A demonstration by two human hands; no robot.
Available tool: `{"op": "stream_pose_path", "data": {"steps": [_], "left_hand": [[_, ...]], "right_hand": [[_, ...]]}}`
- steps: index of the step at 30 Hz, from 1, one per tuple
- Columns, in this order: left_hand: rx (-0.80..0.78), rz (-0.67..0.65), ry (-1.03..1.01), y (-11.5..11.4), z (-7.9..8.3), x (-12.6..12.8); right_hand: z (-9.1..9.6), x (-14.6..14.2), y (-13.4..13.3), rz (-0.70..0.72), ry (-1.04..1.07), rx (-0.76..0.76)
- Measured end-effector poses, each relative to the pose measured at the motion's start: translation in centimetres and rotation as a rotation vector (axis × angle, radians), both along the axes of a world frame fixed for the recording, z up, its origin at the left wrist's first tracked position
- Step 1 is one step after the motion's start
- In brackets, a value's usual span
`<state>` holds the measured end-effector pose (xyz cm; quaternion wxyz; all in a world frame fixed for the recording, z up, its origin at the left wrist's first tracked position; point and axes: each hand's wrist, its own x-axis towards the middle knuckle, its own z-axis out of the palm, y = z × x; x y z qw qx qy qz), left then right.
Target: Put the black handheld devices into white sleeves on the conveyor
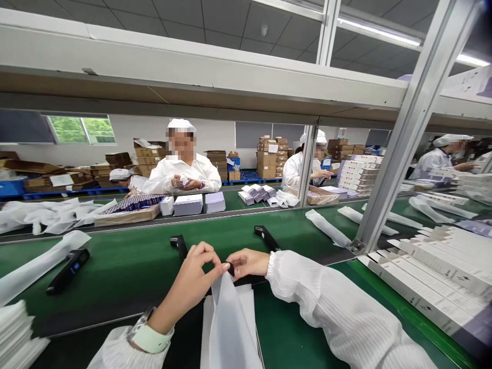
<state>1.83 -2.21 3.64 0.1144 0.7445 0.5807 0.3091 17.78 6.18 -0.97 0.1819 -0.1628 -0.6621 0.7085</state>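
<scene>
My left hand (198, 271) pinches the top edge of a long white translucent sleeve bag (230, 318) between thumb and fingers. Close beside it, my right hand (249, 262) has its fingers closed around a small dark end (230, 268) at the bag's mouth; most of that object is hidden, so its kind does not show. The bag hangs down toward me over a stack of flat white sleeves (208, 328). Just beyond my hands, a black handheld device (179, 245) and a second black device (266, 238) with a bent head lie on the green belt.
A black device with a small lit display (68, 270) lies at left, beside a filled white sleeve (42, 264). White cartons (426, 287) are stacked at right by a metal post (403, 123). A shelf (200, 77) crosses overhead. Co-workers (182, 171) sit across the belt.
</scene>
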Motion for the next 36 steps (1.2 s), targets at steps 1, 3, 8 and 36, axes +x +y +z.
{"op": "stream_pose_path", "data": {"steps": [1, 3, 8, 36], "left_hand": [[-0.007, -0.003, -0.019, 0.0, 0.3, -0.1], [-0.042, -0.030, -0.047, 0.0, 0.9, -0.3], [-0.123, -0.125, -0.091, -0.6, 1.4, -0.3], [-0.036, -0.185, -0.060, -2.1, 0.1, 1.9]], "right_hand": [[-0.2, 0.1, 0.0, 0.076, -0.005, 0.000], [-0.5, 0.0, -0.3, 0.160, 0.020, -0.039], [-0.5, -0.6, -1.5, 0.078, 0.099, -0.204], [-1.4, -0.4, -7.0, -0.337, 0.374, -0.250]]}}
